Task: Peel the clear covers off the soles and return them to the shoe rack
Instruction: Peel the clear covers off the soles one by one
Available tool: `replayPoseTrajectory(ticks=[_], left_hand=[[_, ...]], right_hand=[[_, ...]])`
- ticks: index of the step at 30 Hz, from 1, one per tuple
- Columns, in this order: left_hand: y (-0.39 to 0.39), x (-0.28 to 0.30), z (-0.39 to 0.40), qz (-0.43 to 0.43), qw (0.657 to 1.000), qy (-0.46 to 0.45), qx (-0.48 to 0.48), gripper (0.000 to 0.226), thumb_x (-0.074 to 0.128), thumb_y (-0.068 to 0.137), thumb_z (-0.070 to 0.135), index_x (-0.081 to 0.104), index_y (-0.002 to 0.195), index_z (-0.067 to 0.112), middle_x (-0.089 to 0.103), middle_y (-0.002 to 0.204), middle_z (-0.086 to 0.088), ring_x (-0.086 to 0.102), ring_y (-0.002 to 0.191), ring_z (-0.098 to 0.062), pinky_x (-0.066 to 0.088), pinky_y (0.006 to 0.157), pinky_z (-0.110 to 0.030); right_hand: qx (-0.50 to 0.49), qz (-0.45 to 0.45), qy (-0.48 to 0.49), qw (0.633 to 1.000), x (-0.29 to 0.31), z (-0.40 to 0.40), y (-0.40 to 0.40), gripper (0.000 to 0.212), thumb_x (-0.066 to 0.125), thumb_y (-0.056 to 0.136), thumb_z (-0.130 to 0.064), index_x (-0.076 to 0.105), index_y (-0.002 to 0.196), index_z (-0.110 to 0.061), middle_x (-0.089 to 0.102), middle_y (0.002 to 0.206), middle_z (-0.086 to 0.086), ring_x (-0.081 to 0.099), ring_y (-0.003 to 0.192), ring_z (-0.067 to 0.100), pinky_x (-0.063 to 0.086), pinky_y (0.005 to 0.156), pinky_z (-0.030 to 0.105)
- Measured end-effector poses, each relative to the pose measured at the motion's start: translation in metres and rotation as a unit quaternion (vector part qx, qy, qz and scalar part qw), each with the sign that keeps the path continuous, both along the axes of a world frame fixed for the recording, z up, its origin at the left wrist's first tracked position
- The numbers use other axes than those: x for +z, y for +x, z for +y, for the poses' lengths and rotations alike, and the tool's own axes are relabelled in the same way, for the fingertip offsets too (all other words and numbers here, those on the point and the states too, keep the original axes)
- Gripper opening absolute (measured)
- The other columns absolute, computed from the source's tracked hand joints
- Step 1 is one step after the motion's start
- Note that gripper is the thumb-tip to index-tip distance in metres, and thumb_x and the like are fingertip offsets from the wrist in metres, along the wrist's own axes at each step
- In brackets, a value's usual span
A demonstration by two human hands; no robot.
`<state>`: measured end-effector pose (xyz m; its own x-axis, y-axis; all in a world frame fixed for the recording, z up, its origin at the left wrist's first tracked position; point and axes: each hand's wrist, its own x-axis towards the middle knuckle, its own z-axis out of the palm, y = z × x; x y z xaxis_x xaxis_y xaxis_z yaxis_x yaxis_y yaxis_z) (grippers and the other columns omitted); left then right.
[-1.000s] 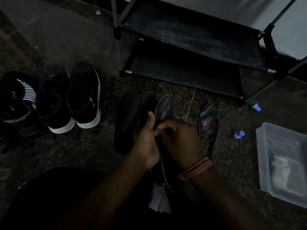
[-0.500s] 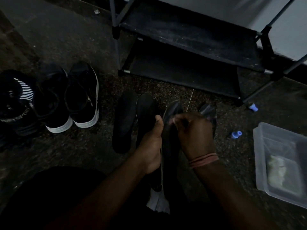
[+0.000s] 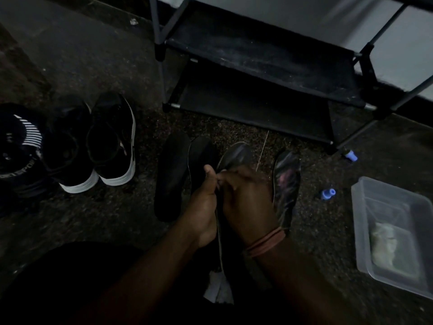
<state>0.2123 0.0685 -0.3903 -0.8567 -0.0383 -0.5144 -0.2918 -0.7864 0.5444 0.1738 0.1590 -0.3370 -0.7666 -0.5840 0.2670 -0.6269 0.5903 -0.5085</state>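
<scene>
I hold a dark sole (image 3: 236, 154) with a shiny clear cover up in front of me, its toe pointing away. My left hand (image 3: 203, 205) grips its left edge with the thumb on top. My right hand (image 3: 248, 200) pinches at the sole's edge near the middle; the cover under the fingers is hidden. A second clear-covered sole (image 3: 286, 184) lies on the floor to the right. Two plain black soles (image 3: 172, 174) lie to the left. The black shoe rack (image 3: 269, 66) stands beyond, its two shelves bare.
Black sneakers with white soles (image 3: 110, 146) and another dark shoe (image 3: 18, 148) sit at the left. A clear plastic box (image 3: 393, 207) is at the right, with two small blue caps (image 3: 329, 193) near it. A white scrap (image 3: 216, 289) lies at my lap.
The held sole tipped up edge-on, then came back to face me. My right hand moved up toward the toe and returned to the sole's middle. My left hand kept its grip.
</scene>
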Motion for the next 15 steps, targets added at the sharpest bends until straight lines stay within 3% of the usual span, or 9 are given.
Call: replayPoseTrajectory(ticks=[5, 10, 12, 15], left_hand=[[-0.001, 0.002, 0.007, -0.009, 0.999, 0.002, -0.043, 0.075, 0.035, 0.095, 0.075, 0.059, 0.142, 0.021, 0.063, 0.141, -0.01, 0.058, 0.133, -0.027, 0.038, 0.117, -0.051], [-0.001, 0.003, -0.002, 0.003, 1.0, 0.014, -0.005, 0.074, 0.029, 0.099, 0.068, 0.06, 0.138, 0.013, 0.066, 0.134, -0.017, 0.064, 0.125, -0.028, 0.049, 0.104, -0.044], [-0.001, 0.007, 0.001, 0.01, 1.0, 0.018, -0.011, 0.073, 0.029, 0.099, 0.067, 0.059, 0.14, 0.013, 0.065, 0.136, -0.017, 0.061, 0.128, -0.03, 0.045, 0.11, -0.047], [-0.001, 0.008, 0.004, 0.017, 0.999, 0.006, -0.03, 0.071, 0.028, 0.101, 0.066, 0.058, 0.142, 0.017, 0.064, 0.139, -0.011, 0.06, 0.131, -0.025, 0.041, 0.114, -0.046]], right_hand=[[-0.099, 0.03, -0.004, 0.995, -0.01, 0.021, -0.028, 0.01, 0.065, 0.081, -0.002, 0.072, 0.078, -0.009, 0.068, 0.08, 0.011, 0.064, 0.075, 0.027, 0.054, 0.07, 0.043], [-0.029, -0.084, -0.062, 0.994, -0.001, 0.006, -0.009, 0.009, 0.07, 0.085, -0.012, 0.074, 0.083, -0.02, 0.071, 0.082, -0.006, 0.066, 0.075, 0.006, 0.055, 0.072, 0.033], [-0.079, -0.132, -0.116, 0.981, -0.005, 0.011, -0.017, 0.004, 0.07, 0.088, -0.016, 0.071, 0.088, -0.021, 0.072, 0.08, -0.011, 0.067, 0.073, 0.0, 0.057, 0.069, 0.032], [-0.168, -0.119, -0.139, 0.969, -0.009, 0.02, -0.028, 0.011, 0.068, 0.091, -0.019, 0.064, 0.101, -0.019, 0.071, 0.086, -0.009, 0.069, 0.078, 0.002, 0.059, 0.073, 0.033]])
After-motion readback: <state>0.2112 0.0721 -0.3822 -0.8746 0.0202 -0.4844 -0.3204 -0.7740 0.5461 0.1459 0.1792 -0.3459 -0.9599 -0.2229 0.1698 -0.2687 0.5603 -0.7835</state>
